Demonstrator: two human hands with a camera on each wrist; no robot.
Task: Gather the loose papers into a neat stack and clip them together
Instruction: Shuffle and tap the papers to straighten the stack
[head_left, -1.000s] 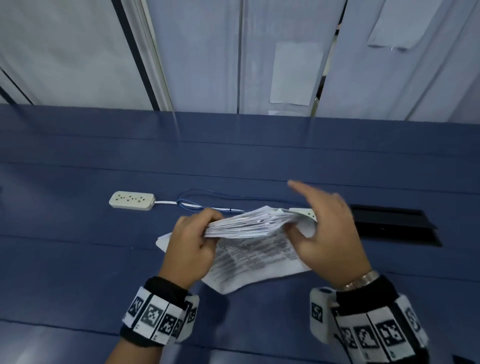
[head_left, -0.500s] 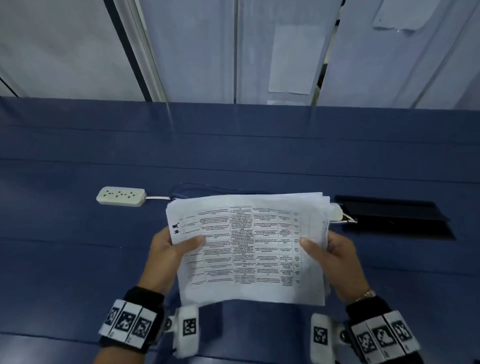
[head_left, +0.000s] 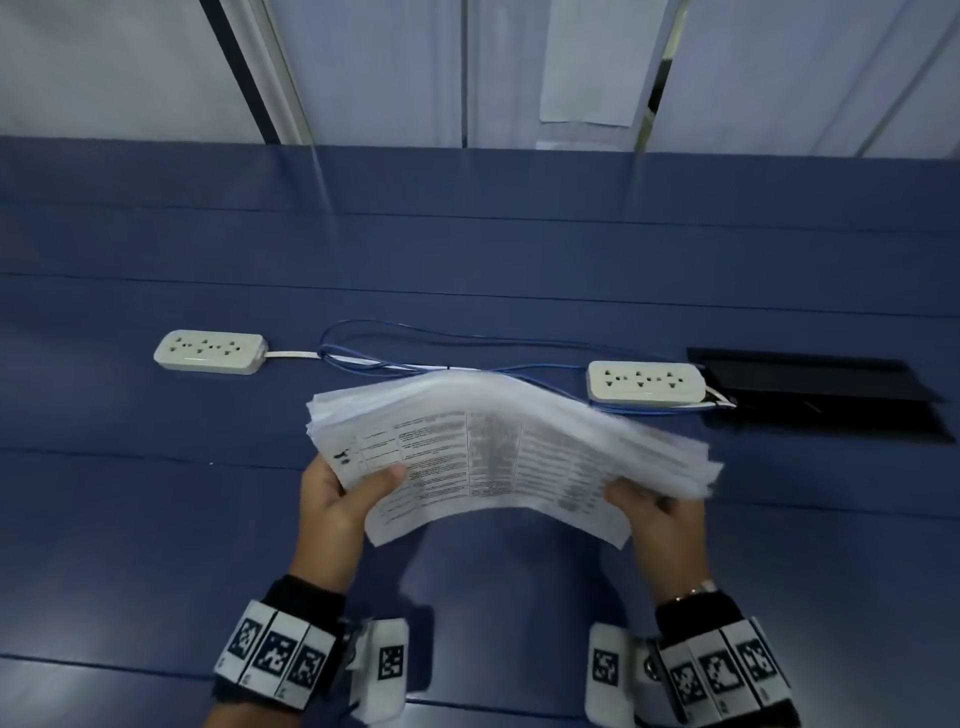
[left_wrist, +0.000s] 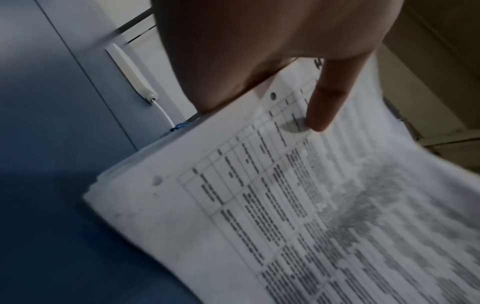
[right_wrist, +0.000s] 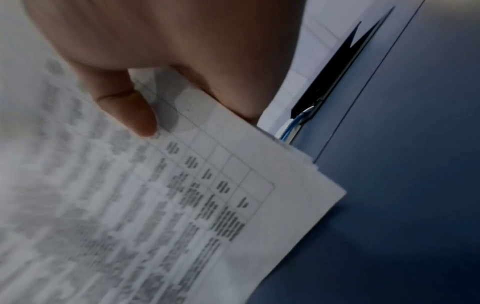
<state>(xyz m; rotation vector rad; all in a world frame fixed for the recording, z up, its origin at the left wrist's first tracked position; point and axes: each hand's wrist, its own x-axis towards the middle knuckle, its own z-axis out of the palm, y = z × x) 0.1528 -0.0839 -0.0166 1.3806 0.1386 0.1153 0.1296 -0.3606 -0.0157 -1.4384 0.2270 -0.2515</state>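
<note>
A thick stack of printed papers (head_left: 493, 457) is held above the blue table (head_left: 156, 519), bowed upward in the middle with its right part blurred. My left hand (head_left: 343, 493) grips the stack's left edge, thumb on top of the top sheet. My right hand (head_left: 654, 512) grips the right edge the same way. The left wrist view shows the left thumb (left_wrist: 327, 102) pressing the papers (left_wrist: 285, 205) beside two punch holes. In the right wrist view the right thumb (right_wrist: 130, 111) lies on the top sheet (right_wrist: 182, 205). No clip is in view.
Two white power strips (head_left: 210, 352) (head_left: 645, 383) lie on the table behind the stack, joined by white and blue cables (head_left: 395, 358). A black open cable hatch (head_left: 810, 395) sits at the right. Grey partition panels (head_left: 363, 67) stand along the table's far edge.
A second ago the stack lay edge-on at the table in my left hand. Both hands then held it upright facing me; now it has tipped flatter and bowed upward.
</note>
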